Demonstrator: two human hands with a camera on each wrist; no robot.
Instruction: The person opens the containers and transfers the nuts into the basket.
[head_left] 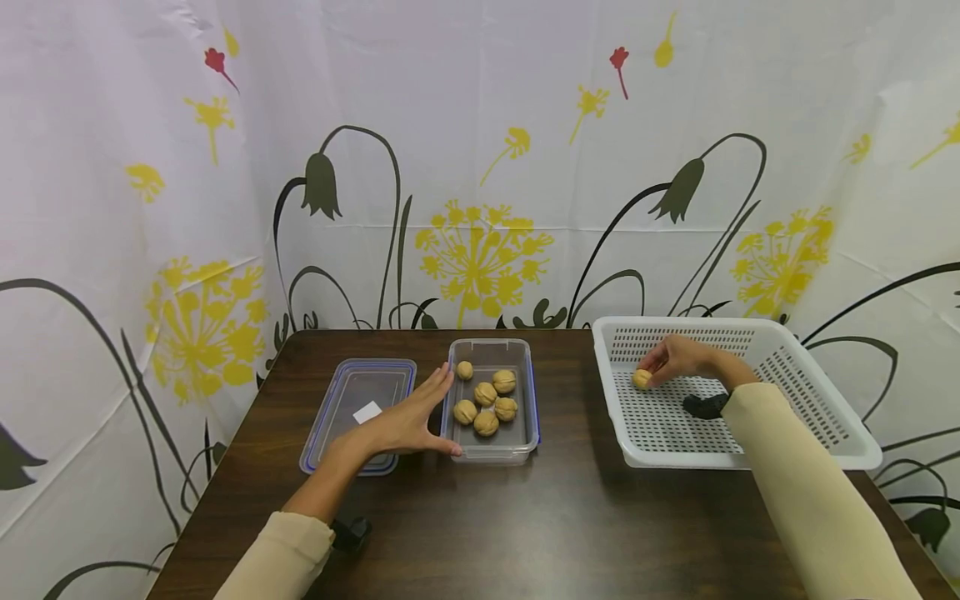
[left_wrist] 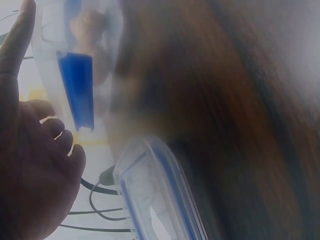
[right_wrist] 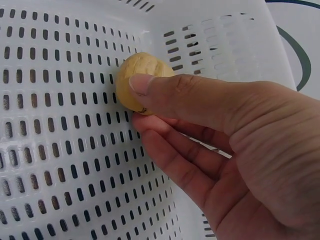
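In the head view, my right hand [head_left: 678, 358] reaches into a white perforated plastic basket [head_left: 637, 457] at the right. Thumb and fingers pinch a walnut [right_wrist: 140, 67] inside it, plain in the right wrist view. My left hand [head_left: 408, 422] rests along the left side of a clear plastic container [head_left: 491, 454], its fingers fairly straight and its thumb near the front left corner. Several walnuts [head_left: 486, 423] lie in that container. A blue clip [left_wrist: 79, 90] on the container's side shows in the left wrist view, close to the left hand's fingers.
A clear lid [head_left: 337, 400] with a blue seal and a white label [head_left: 367, 412] lies left of the container, partly under the left forearm. All stand on a dark wooden table [head_left: 540, 533]. Behind it hangs a flower-printed curtain [head_left: 480, 100].
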